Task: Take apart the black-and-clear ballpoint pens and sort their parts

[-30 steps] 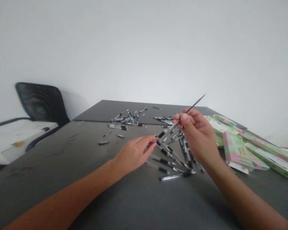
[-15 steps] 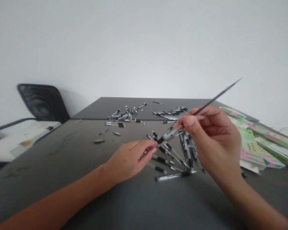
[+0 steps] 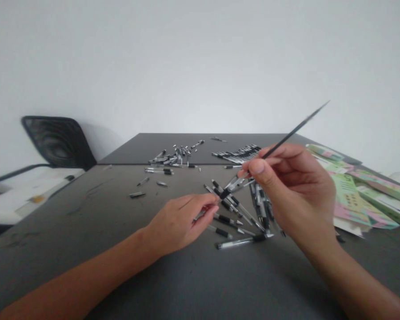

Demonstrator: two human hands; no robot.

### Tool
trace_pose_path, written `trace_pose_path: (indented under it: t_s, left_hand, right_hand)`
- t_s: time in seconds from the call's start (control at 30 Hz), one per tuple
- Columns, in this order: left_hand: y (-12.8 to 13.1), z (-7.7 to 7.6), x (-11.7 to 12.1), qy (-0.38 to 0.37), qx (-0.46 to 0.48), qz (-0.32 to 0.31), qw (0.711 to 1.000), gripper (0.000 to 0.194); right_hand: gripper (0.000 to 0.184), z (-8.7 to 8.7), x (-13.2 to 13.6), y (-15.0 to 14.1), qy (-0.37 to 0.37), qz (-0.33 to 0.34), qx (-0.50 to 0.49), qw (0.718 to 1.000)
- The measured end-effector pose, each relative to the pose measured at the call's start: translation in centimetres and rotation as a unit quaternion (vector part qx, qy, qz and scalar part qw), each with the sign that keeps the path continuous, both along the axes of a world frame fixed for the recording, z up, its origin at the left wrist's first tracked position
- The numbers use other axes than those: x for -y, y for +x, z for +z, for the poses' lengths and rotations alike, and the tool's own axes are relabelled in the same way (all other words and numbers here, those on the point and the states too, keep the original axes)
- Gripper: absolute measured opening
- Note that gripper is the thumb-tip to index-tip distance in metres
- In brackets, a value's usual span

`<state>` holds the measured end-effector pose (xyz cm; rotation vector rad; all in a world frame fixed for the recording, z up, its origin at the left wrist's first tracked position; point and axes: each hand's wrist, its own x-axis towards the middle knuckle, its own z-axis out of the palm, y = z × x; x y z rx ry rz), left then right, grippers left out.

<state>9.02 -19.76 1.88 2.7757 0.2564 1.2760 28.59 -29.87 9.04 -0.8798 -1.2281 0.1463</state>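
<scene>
My left hand [image 3: 183, 220] pinches the end of a clear pen barrel [image 3: 233, 183] by its black grip, low over the table. My right hand [image 3: 295, 191] is closed, thumb against fingers, on a thin dark pen refill [image 3: 295, 130] that slants up to the right, its pointed tip in the air. The barrel's far end meets my right fingertips, which hide whether the refill sits inside it. Below both hands lies a loose pile of clear pens with black grips [image 3: 240, 213]. One pen [image 3: 240, 242] lies apart at the pile's near edge.
Farther back are a heap of small pen parts [image 3: 176, 156] and a row of pens [image 3: 240, 154]. Several loose pieces [image 3: 137, 194] lie at left. Green and pink cartons [image 3: 353, 200] spread at right. A black mesh chair [image 3: 56, 140] stands beyond the table's left edge.
My right hand has shifted slightly left toward my left hand, with the refill in it. My left hand has barely moved and still holds the barrel.
</scene>
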Motion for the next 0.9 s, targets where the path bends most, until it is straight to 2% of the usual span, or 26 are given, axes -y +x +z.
trace_pose_path:
  t_s: [0.17, 0.33, 0.43, 0.57, 0.77, 0.9]
  left_hand:
    - [0.1, 0.0, 0.1, -0.002, 0.006, -0.001, 1.0, 0.017]
    - [0.4, -0.2, 0.0, -0.019, 0.032, 0.001, 0.999, 0.019]
    - [0.5, -0.4, -0.3, -0.031, 0.037, 0.007, 0.999, 0.018]
    - [0.4, -0.7, -1.0, -0.036, 0.051, 0.027, 0.998, 0.017]
    - [0.4, -1.0, -2.8, -0.103, 0.064, 0.066, 0.99, 0.016]
    - [0.1, -0.7, -4.5, -0.218, 0.111, 0.076, 0.967, 0.02]
  right_hand:
    - [0.016, -0.5, -0.1, 0.0, -0.032, 0.008, 0.003, 0.999]
    - [0.011, -1.1, -0.2, 0.3, -0.084, 0.005, 0.064, 0.994]
    - [0.021, -1.1, -0.3, 0.8, -0.11, 0.003, 0.094, 0.989]
    - [0.033, -1.0, -1.0, 1.8, -0.1, -0.007, 0.048, 0.994]
    - [0.043, -1.5, -3.1, 5.3, -0.072, -0.136, 0.014, 0.988]
    - [0.043, -2.5, -4.2, 8.0, -0.081, -0.232, 0.059, 0.967]
